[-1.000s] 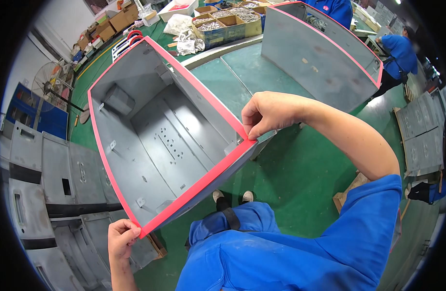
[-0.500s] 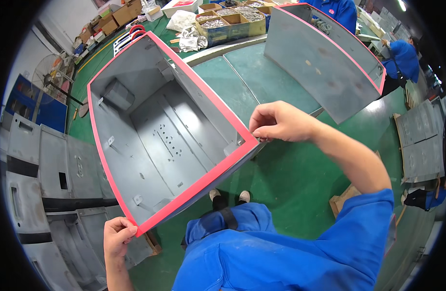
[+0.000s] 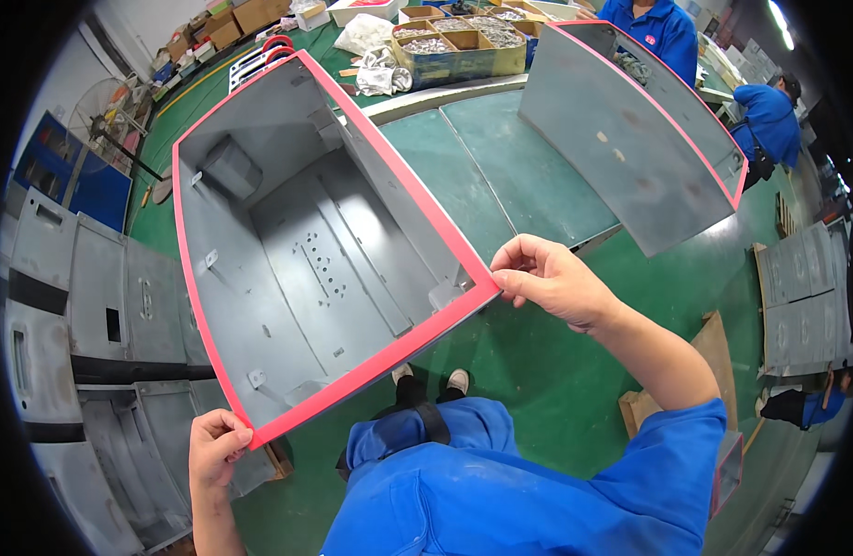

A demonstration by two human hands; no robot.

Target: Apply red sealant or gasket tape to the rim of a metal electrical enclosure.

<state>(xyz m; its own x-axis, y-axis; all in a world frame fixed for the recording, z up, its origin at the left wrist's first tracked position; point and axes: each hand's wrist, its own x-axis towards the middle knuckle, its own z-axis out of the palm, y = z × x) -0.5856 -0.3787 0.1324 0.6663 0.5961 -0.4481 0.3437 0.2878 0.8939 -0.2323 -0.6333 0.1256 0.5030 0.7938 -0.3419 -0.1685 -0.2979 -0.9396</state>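
Observation:
A grey sheet-metal cabinet box (image 3: 324,250) lies with its open side up before me, its rim covered by red tape (image 3: 375,364). At the rim's near left corner, my left hand (image 3: 218,445) is closed, thumb and forefinger pinching the tape there. My right hand (image 3: 549,281) is at the right corner, its thumb and curled fingers closed on the tape edge; the fingertips are partly hidden. Inside the box are small brackets, a row of holes and a grey block-shaped housing (image 3: 233,169).
A second grey cabinet (image 3: 612,139) with red edging stands on the green worktable (image 3: 473,157). Beyond it is a divided bin (image 3: 454,65) of small metal parts. Grey panels (image 3: 97,296) stand at left. Co-workers in blue (image 3: 765,116) are at the far right. A wooden pallet piece (image 3: 709,357) lies right.
The scene has shifted slightly in view. My right hand has moved a little down and right at the corner, its fingers more tightly curled. My left hand stays at its corner.

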